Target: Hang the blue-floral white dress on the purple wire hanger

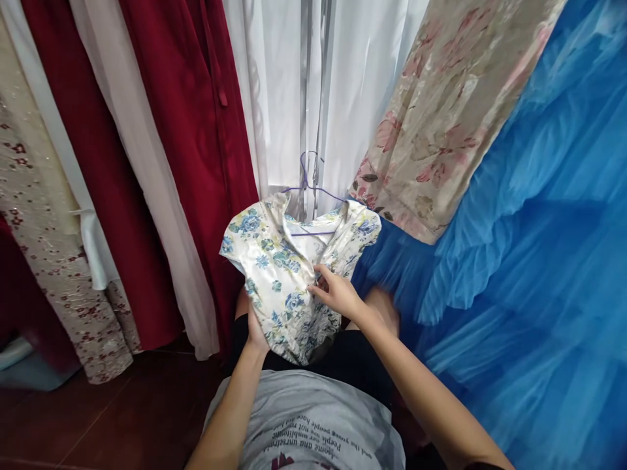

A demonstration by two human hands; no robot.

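A white blouse (274, 281) with blue and green flowers hangs on a thin purple hanger (316, 189) in front of me, its lower part over my lap. At the blouse's left side, my left hand (257, 331) holds the fabric; its fingers are mostly hidden behind the cloth. My right hand (339, 292) is closed at the front opening, with thumb and index finger on the edge of the cloth below the V-shaped neckline. Beneath the neckline, the fabric meets in overlapping folds.
Dark red gowns (181, 163) and a pale sequinned dress (63, 261) hang on the left. White cloth (274, 85) is behind the hanger. To the right are a beige floral garment (441, 130) and a wide blue tulle dress (529, 274). A grey tub (39, 372) stands lower left.
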